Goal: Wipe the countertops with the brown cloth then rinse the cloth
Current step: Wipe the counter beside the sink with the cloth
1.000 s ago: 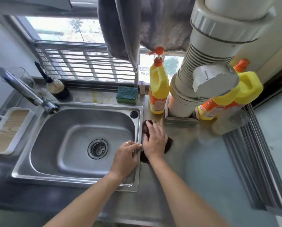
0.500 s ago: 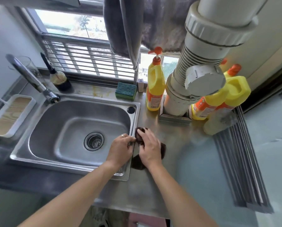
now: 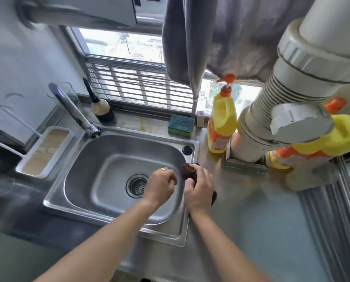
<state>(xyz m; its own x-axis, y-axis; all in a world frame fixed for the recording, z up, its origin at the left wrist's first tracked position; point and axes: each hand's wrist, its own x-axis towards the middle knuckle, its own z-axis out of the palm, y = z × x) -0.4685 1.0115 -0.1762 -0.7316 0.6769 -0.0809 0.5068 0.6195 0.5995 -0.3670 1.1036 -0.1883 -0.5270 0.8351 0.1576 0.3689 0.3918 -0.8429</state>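
Brown cloth [image 3: 188, 172]; yellow-orange bottle [image 3: 221, 123]; green sponge [image 3: 180, 125]

No legible text, labels blurred.
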